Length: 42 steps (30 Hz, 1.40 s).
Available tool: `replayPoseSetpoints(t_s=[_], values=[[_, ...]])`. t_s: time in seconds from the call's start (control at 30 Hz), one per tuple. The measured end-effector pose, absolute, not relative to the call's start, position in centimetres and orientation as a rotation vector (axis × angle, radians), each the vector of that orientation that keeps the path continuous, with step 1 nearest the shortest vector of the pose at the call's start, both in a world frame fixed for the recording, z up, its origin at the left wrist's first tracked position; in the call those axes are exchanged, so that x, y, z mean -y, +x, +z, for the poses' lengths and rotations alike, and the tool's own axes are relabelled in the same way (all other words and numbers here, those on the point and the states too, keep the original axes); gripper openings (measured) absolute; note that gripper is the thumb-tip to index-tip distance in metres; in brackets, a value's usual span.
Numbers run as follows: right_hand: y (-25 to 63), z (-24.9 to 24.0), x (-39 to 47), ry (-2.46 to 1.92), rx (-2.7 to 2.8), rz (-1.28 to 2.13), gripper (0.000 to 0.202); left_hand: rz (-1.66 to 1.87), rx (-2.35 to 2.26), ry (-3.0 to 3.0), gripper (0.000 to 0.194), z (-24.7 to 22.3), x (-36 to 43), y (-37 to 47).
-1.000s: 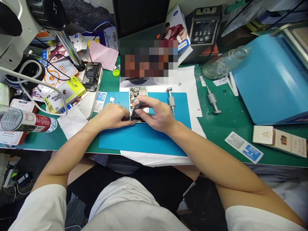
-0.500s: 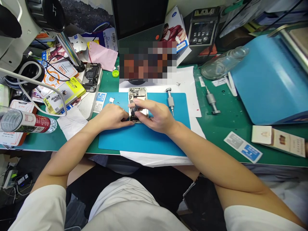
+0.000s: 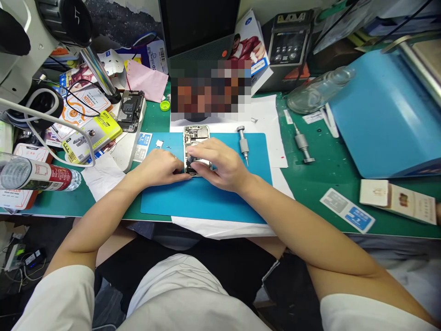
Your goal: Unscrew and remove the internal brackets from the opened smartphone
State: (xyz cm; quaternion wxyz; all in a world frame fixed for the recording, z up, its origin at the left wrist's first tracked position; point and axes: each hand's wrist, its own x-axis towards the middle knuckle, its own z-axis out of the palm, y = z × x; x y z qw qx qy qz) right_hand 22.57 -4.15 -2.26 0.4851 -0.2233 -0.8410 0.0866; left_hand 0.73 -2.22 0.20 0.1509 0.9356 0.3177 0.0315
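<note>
An opened phone with its inner parts bare lies upright on the blue mat. My left hand rests at its lower left edge, thumb and fingertips against the frame. Over the phone's lower half, my right hand has thumb and fingers around a small grey screwdriver, seen only in part. To the right, a second grey screwdriver lies on the mat. Small metal pieces sit left of the phone.
Another screwdriver and a glass bottle lie at the right. At the left are a plastic bottle, a yellow battery box and a second opened phone. A microscope pole rises behind them.
My right hand's fingers have shifted slightly around the screwdriver, whose top has tilted and moved a little left. My left hand keeps its place at the phone.
</note>
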Motion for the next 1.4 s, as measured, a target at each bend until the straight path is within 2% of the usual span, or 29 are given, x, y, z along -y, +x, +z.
replayPoseSetpoints(t_s=[0.57,1.03,1.4], values=[[22.76,-1.95,3.91,-0.588,2.0,0.234,0.057,0.099,-0.895,2.706,0.051,0.58,2.35,0.87],[22.73,-1.93,4.01,-0.635,1.995,0.131,0.043,0.093,-0.895,2.68,0.049,0.57,2.33,0.83],[22.35,-1.74,4.18,-0.605,2.038,0.279,0.033,0.102,-0.889,2.629,0.047,0.37,2.28,0.78]])
